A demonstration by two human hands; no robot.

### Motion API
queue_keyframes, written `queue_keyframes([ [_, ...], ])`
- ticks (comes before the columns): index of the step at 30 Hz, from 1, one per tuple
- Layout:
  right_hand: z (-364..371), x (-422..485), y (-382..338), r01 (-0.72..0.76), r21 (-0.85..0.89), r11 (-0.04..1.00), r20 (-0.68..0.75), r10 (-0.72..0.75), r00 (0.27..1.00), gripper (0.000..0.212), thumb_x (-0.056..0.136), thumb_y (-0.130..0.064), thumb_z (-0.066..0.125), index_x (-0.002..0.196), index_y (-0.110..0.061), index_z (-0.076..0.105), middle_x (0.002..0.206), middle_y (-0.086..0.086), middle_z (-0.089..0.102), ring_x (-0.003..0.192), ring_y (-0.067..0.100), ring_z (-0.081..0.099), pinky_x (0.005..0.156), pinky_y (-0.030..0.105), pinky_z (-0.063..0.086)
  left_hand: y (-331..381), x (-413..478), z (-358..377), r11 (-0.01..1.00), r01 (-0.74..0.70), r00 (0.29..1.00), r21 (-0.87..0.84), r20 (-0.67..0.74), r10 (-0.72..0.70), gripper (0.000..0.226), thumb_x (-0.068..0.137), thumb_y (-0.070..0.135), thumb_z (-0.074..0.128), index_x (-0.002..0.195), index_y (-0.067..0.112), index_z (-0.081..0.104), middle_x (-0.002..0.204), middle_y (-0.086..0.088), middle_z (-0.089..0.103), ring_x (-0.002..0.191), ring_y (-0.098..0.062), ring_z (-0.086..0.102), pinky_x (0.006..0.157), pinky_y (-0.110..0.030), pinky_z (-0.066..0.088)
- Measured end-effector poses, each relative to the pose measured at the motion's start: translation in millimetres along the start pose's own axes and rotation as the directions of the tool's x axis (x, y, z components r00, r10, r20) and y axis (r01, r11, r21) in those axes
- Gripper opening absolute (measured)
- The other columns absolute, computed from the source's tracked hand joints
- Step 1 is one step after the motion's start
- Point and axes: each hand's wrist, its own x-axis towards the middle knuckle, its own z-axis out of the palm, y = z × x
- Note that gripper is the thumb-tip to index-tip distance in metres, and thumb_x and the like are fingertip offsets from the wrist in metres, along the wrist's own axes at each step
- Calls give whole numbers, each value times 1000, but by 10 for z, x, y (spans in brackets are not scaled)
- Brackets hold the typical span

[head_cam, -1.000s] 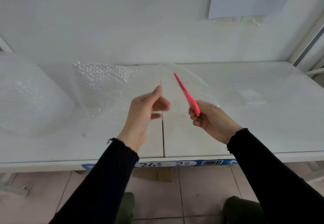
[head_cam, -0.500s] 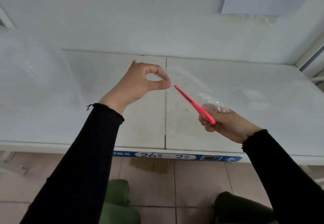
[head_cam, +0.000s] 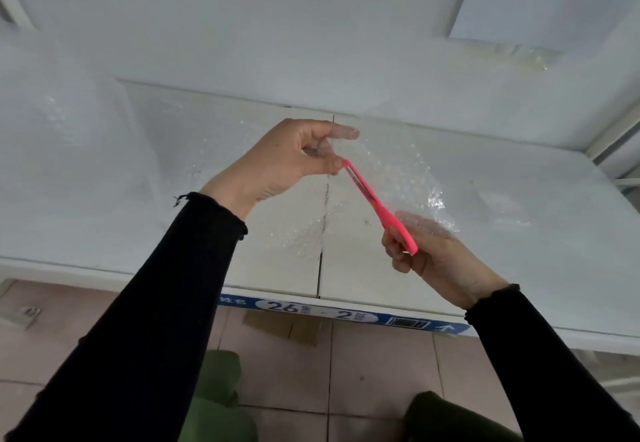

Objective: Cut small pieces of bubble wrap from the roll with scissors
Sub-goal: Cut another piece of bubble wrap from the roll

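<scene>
In the head view we saw the left hand [head_cam: 294, 161] raised above the table [head_cam: 519, 268], wrist bent back, forearm in a black sleeve rising from the lower left. Its forefinger lay stretched out, and the thumb and the curled fingers gripped the edge of a clear sheet of bubble wrap [head_cam: 405, 171]. The sheet hung in the air between the two hands, sloping down towards the right one.

The right hand [head_cam: 436, 258] sat lower and nearer the table's front edge, its fingers clenched round the handles of the pink scissors [head_cam: 381, 207]. The blades pointed up and to the left, nearly closed, with the tip just beside the left thumb.

The big roll [head_cam: 59, 123] stood on the table at the far left. A small piece [head_cam: 502, 206] lay on the table to the right, well apart from the hands.
</scene>
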Motion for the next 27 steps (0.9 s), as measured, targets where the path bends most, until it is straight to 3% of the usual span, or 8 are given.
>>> queue_keyframes([
  [4,58,-10,3,28,-3,1000,-7,-28,1000,21,94,-22,54,76,-12,59,74,6,42,65,15,40,55,25,34,1,-12,-28,1000,27,1000,2,0,-27,49,95,7,66,140,24,57,80,4,62,86,-3,62,90,-3,41],
  [6,65,-13,-7,35,-3,999,-2,-35,999,25,92,-31,64,74,-15,60,74,4,42,65,13,41,55,24,35,12,-20,-32,999,29,999,24,18,-30,54,96,4,63,145,24,51,83,4,61,89,-7,60,90,-1,38],
  [11,105,-12,-29,50,-5,999,-3,-50,999,44,76,-51,78,78,-12,56,73,0,45,65,12,42,55,23,36,6,-25,-17,998,28,999,53,43,-30,61,95,7,66,150,25,45,84,8,62,85,-3,56,94,-5,37],
  [14,153,-10,-39,55,17,998,-34,-54,998,46,76,-49,78,83,-9,56,73,0,47,65,12,42,55,23,37,2,-13,-1,999,18,998,50,54,-21,62,95,6,66,150,23,44,83,8,62,81,0,56,94,-7,38],
  [18,199,-18,-54,62,7,998,-65,-62,996,24,87,-35,69,75,-16,64,72,-1,47,64,13,41,54,23,35,-4,-2,-21,999,16,999,39,43,-18,63,94,7,68,150,24,45,82,10,64,80,3,57,92,-5,38],
  [22,233,-27,-68,51,9,999,-94,-50,994,23,90,-29,60,72,-17,67,71,1,47,64,14,40,54,25,34,18,-20,-42,999,35,999,10,-17,-35,59,91,11,72,143,28,49,87,1,70,88,-7,60,90,-1,37],
  [24,235,-34,-67,43,11,999,-107,-42,993,27,94,-24,55,72,-18,68,72,1,47,65,15,40,56,26,34,34,-27,-47,999,48,998,-20,-50,-49,51,91,13,73,136,26,54,92,-8,73,97,-17,64,94,-9,38],
  [27,234,-36,-59,62,-17,998,-87,-63,994,24,98,-23,57,76,-14,63,75,2,45,68,16,39,58,28,33,46,-29,-21,998,54,997,-45,-53,-56,42,90,12,73,129,22,59,89,-5,71,104,-22,66,100,-20,39],
])
